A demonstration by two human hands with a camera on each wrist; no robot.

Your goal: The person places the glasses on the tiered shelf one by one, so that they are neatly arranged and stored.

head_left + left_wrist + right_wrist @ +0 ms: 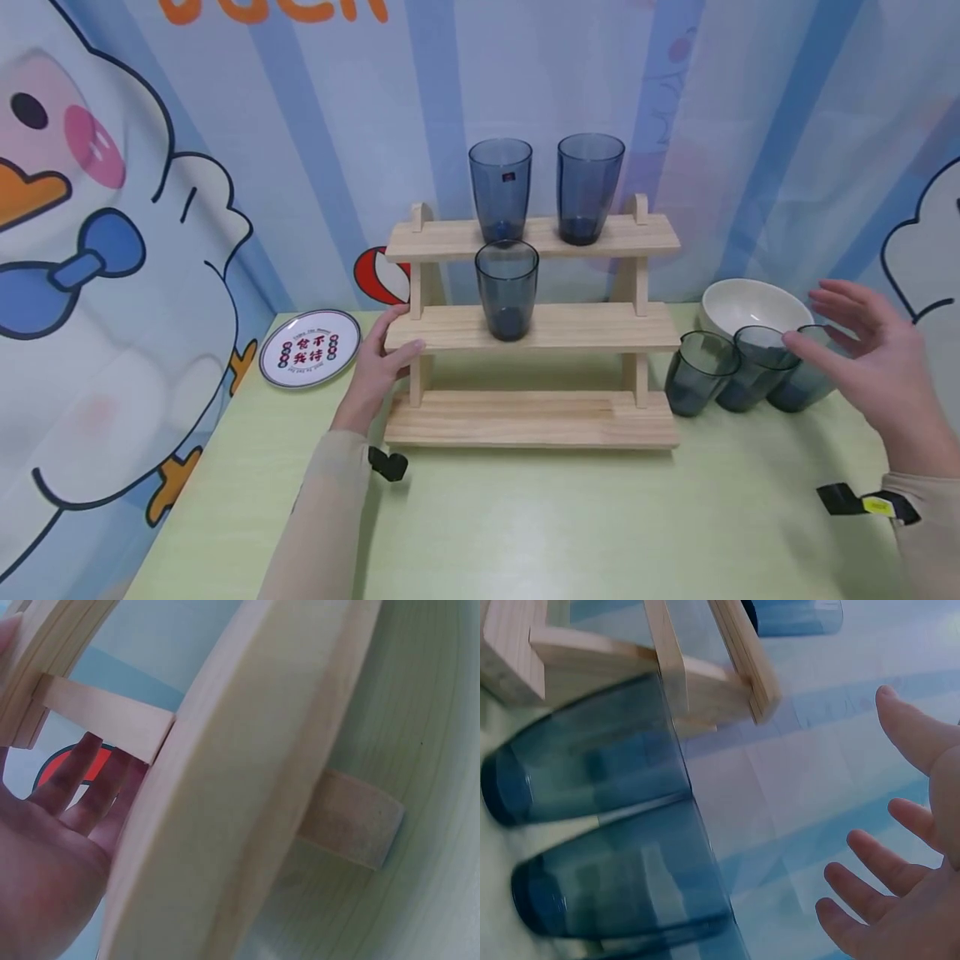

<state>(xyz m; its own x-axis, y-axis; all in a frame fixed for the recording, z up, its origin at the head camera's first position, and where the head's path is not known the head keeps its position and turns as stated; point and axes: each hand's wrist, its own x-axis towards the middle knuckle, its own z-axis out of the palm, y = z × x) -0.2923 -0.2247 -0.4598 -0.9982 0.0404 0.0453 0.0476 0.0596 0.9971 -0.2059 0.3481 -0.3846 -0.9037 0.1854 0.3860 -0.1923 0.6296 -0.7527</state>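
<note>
A three-tier wooden shelf (532, 421) stands on the table. My left hand (373, 358) grips the left end of its middle tier, thumb at the front edge; the left wrist view shows the fingers (79, 776) reaching behind the wood. Two blue-grey glasses, one left (498, 187) and one right (590, 187), stand upright on the top tier, and another glass (507, 287) on the middle one. Three more glasses, left (693, 379), centre (750, 375) and right (797, 385), stand beside the shelf. My right hand (877, 358), fingers spread and holding nothing, hovers by the rightmost glass, partly covering it.
A white bowl (750, 302) sits behind the three glasses on the right. Left of the shelf lies a white plate (309, 348) with printed characters. A blue striped cloth (322, 150) with cartoon ducks hangs behind the pale green table (525, 525).
</note>
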